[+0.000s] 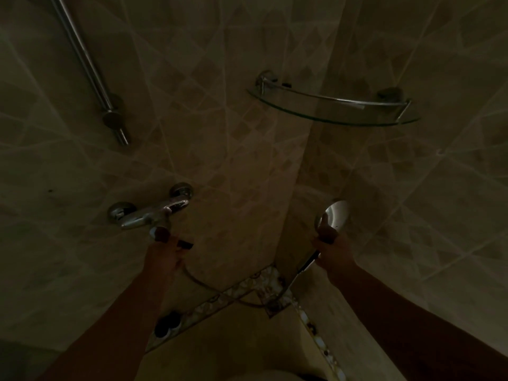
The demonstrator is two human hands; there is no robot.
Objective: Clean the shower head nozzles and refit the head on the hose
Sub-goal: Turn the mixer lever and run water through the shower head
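Observation:
The chrome shower head (337,214) is held up near the right wall, its round back toward me. My right hand (331,248) grips its handle, thumb resting on the head. The hose (220,292) runs from the handle's lower end down across the corner and up to the chrome mixer tap (149,214) on the left wall. My left hand (165,253) is closed around the tap's lower outlet where the hose joins, fingers over the fitting. The nozzle face is hidden from me.
The scene is dim. A chrome riser rail (90,67) slants down the left wall above the tap. A glass corner shelf (332,105) with a metal rail hangs at upper right. A patterned tile border (275,284) crosses the corner below the hands.

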